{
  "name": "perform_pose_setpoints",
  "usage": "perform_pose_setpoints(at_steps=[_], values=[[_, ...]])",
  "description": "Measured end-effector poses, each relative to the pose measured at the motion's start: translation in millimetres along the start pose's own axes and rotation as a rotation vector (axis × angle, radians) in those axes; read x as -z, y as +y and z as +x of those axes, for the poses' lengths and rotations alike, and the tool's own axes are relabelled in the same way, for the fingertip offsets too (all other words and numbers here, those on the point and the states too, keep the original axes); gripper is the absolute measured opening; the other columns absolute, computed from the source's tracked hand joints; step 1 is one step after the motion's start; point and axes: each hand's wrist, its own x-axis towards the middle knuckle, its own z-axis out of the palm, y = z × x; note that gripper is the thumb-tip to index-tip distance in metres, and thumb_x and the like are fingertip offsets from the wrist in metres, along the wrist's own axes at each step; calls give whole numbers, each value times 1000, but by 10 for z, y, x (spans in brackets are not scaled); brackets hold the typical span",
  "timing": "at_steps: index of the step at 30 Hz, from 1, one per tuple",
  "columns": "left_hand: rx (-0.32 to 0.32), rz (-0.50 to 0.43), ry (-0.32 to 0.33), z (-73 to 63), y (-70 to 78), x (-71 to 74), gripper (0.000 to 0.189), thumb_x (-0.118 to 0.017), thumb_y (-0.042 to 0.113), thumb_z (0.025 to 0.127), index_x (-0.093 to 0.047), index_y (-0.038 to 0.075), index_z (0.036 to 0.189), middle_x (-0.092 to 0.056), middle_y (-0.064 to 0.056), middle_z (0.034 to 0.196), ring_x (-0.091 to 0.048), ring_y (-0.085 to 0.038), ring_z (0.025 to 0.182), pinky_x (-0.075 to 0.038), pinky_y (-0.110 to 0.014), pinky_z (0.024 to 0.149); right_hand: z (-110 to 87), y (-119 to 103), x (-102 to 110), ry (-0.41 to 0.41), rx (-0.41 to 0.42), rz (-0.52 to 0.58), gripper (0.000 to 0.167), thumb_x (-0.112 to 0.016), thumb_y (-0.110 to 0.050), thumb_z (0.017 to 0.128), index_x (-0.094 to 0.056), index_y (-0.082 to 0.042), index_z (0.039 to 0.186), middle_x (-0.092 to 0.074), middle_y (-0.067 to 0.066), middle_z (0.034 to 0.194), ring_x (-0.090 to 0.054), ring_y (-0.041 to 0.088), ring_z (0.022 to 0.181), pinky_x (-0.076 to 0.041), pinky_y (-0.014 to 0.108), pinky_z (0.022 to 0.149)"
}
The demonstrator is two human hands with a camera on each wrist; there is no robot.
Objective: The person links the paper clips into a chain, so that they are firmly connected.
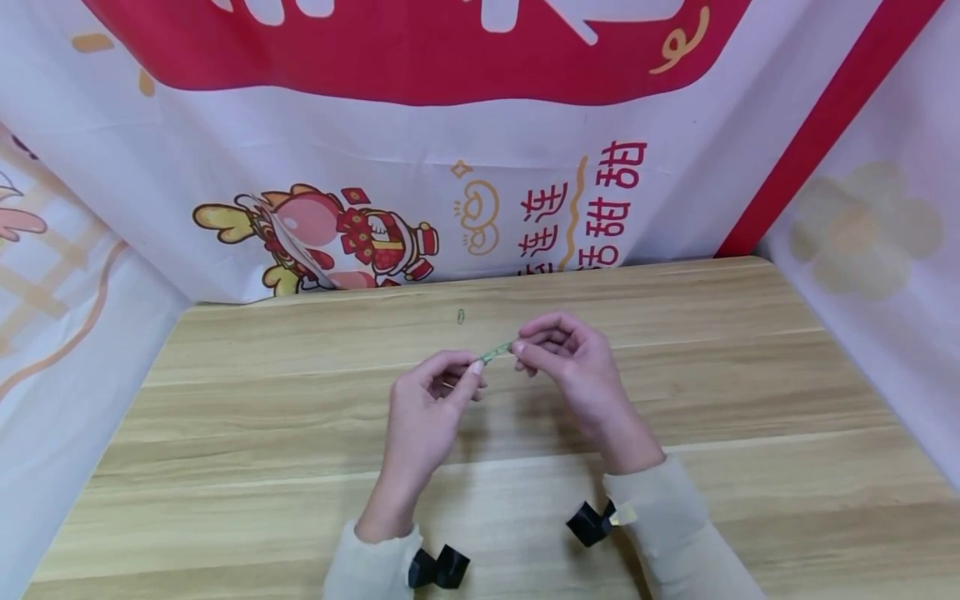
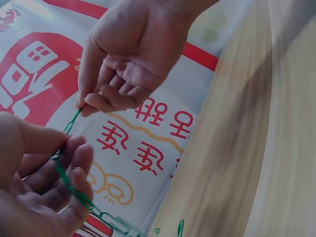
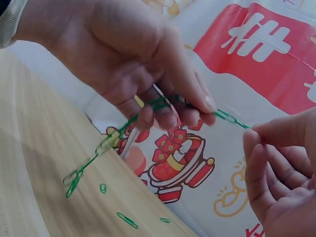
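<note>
My left hand [image 1: 426, 407] and right hand [image 1: 579, 362], curled, pinch green paperclip chain [image 1: 496, 353] mid-frame; right-wrist view shows three loose clips [image 3: 127, 220] bottom, head view one.

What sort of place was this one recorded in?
Probably a makeshift recording booth: printed sheets enclose the back and both sides of a wood-grain table, and black devices sit at the sleeves.
</note>
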Motion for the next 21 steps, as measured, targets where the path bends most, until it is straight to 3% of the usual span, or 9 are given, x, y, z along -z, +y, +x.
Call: perform_pose_setpoints(at_steps=[4, 9, 13, 21], values=[[45, -6, -35, -1, -5, 2, 17, -73, 12, 102, -79, 13, 118, -78, -9, 101, -71, -21, 78, -56, -23, 72, -10, -18, -26, 36, 16, -11, 27, -77, 2, 93, -66, 1, 117, -75, 4, 97, -72, 14, 80, -62, 26, 77], [61, -17, -75, 0, -16, 1, 25, -74, 11, 101, -76, 16, 125, -76, -6, 115, -73, -19, 80, -58, -27, 76, -25, -13, -58, -1, 48, -156, 26, -79, 1, 93, -68, 1, 116, -77, 10, 101, -75, 14, 84, -63, 27, 78], [64, -20, -102, 8, -30, -9, 23, -75, 16, 101, -76, 15, 124, -78, -10, 110, -74, -19, 82, -59, -30, 77, -42, -7, -96, -27, 67, -245, 25, -79, -2, 94, -69, -1, 116, -78, 15, 105, -76, 17, 87, -64, 28, 80], [45, -18, -34, 12, -64, -9, 11, -74, 17, 103, -78, 12, 112, -77, -12, 100, -72, -21, 80, -57, -28, 72, -49, -11, -170, 5, 53, -263, 22, -80, -5, 95, -71, -4, 114, -78, 14, 106, -75, 18, 87, -63, 27, 78]])
